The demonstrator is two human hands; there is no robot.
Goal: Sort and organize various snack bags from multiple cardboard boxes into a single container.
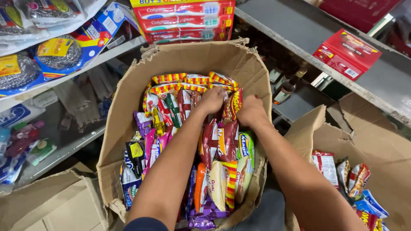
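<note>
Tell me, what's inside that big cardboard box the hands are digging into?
The box is packed with snack packets in red, orange, purple and green, some in strips. Both hands, left and right, dig in among them. Lower layers and the box's bottom are covered.

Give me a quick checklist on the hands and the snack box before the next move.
1. Both hands inside the cardboard box: ok; left hand and right hand are at the far end.
2. Grip on a packet: the right hand touches a red snack packet; whether the fingers close on it: cannot tell.
3. Left hand's hold: cannot tell; its fingers are buried among the packets.
4. Box condition: not ok; the rim is torn and the near corner sags.
5. Packets contained: ok; none is seen spilling over the rim.
6. Second box on the right: ok; open, with packets in it.
</note>
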